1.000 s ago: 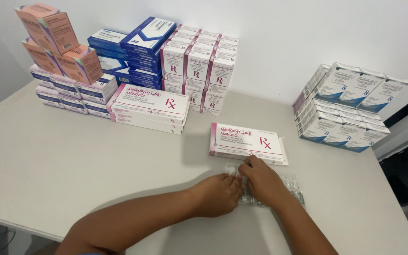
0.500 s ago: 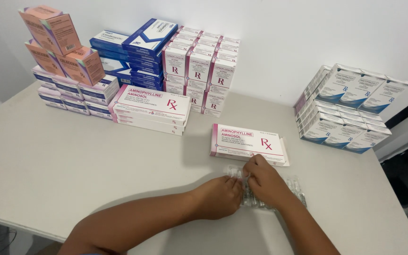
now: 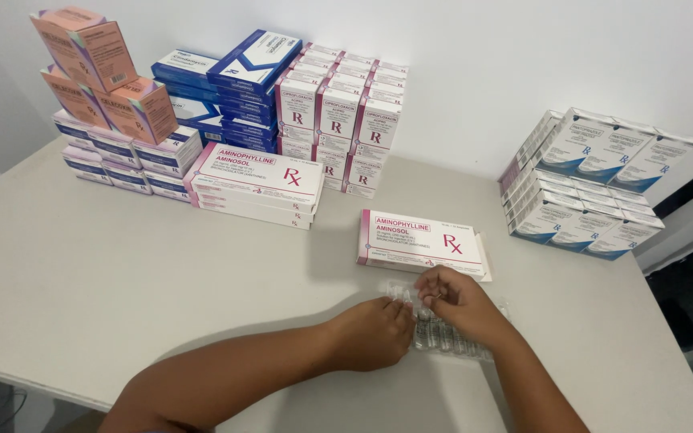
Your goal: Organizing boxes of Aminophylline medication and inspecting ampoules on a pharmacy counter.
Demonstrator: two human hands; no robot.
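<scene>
white table (image 3: 82, 281), both hands (image 3: 419, 317) together pinching clear ampoule tray (image 3: 451, 337) beneath them, pink-edged box (image 3: 419, 240) just beyond

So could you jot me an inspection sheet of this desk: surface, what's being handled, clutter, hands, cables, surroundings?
Surface: pale grey table, against a white wall.
Things in hand: clear plastic tray of small ampoules lying flat near the front edge; flat pink-and-white box just behind it, end flap open.
Clutter: stacked pink-and-white flat boxes; peach cartons and blue boxes at the back left; small white-and-red cartons; white-and-blue cartons at the right.
Hands: left hand rests on the tray's near end; right hand pinches at the tray top; neither grip lifts it.
Cables: nothing seen on the table.
Surroundings: dark gap beside the table's right edge.
</scene>
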